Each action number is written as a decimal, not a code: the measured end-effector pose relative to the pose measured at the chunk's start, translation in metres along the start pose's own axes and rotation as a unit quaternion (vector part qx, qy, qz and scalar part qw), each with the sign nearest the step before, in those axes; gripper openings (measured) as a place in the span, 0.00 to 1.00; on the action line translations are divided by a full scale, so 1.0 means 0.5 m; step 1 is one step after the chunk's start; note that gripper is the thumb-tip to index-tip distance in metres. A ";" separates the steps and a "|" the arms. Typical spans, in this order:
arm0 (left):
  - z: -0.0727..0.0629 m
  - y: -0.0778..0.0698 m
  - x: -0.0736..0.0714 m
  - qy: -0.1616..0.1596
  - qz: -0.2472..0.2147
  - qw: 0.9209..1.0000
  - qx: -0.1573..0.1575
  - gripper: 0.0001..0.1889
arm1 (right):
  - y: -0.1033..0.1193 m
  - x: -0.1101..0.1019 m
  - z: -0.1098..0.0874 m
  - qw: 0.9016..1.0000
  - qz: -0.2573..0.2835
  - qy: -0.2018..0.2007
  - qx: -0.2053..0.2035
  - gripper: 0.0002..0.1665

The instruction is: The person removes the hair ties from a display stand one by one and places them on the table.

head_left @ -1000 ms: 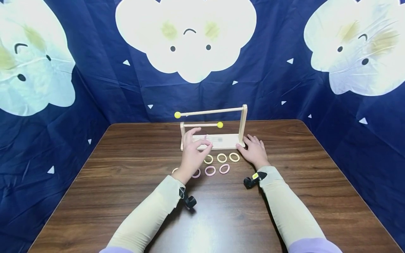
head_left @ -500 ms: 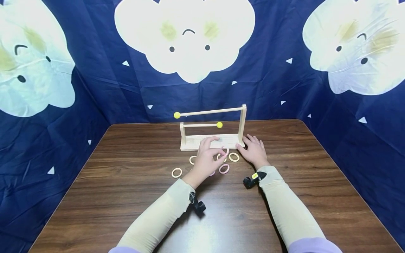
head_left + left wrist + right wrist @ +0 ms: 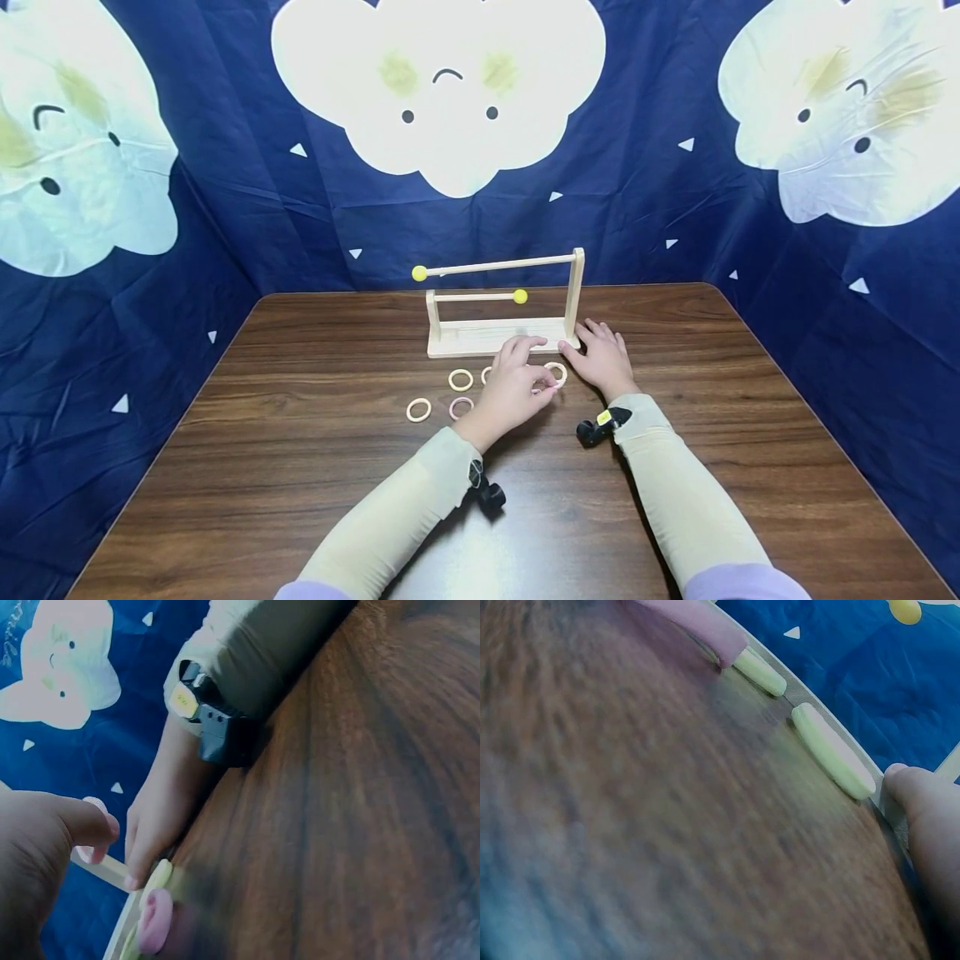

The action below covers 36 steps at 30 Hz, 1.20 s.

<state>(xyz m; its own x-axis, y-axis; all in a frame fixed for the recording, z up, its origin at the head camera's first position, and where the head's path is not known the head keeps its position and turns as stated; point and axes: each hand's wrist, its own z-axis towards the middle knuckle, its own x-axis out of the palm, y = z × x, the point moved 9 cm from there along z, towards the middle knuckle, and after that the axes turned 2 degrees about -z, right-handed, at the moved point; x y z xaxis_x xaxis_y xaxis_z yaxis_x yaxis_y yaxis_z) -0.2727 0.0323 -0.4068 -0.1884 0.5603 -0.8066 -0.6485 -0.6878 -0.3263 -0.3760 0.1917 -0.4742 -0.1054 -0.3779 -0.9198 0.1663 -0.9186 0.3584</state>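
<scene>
My left hand [image 3: 510, 396] pinches a pink ring [image 3: 91, 856] between thumb and finger, seen edge-on in the left wrist view. It hovers over the rings in front of a wooden stand [image 3: 495, 337]; its palm hides some of them. Near the left fingertips lies a pale yellow ring [image 3: 561, 368]. My right hand [image 3: 602, 362] rests at the stand's right end, fingers extended, thumb touching the base corner. The stand has two horizontal rods, each tipped with a yellow ball [image 3: 521, 297], and no rings are on them.
Left of my left hand lie yellow rings [image 3: 461, 371] and a pink ring [image 3: 453, 408]. Another pink ring [image 3: 155, 921] lies beneath it. Behind the brown table [image 3: 300, 467] hangs a blue cloth [image 3: 637, 208] with white clouds. Each wrist wears a small black camera [image 3: 491, 497].
My left hand has moved right and toward me, from in front of the stand's left side to above the right-hand rings, carrying the pink ring. My right hand has stayed put.
</scene>
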 end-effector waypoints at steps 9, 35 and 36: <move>-0.005 -0.017 0.034 0.040 0.089 0.995 0.018 0.06 | -0.002 0.002 0.000 1.000 -0.001 0.002 0.003 0.43; -0.015 -0.026 0.068 0.069 0.162 0.983 0.060 0.05 | 0.002 -0.002 -0.003 1.000 0.002 -0.001 0.002 0.43; -0.015 -0.027 0.068 0.068 0.160 0.983 0.062 0.04 | 0.003 -0.003 -0.004 1.000 0.002 0.000 0.002 0.43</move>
<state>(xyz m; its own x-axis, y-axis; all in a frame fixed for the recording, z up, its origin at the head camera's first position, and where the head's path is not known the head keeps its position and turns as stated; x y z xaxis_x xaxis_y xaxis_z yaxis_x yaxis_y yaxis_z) -0.2648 0.0570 -0.4336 -0.3031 0.2524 -0.9189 -0.6583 -0.7527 0.0104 -0.3738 0.1909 -0.4728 -0.1053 -0.3810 -0.9186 0.1622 -0.9179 0.3622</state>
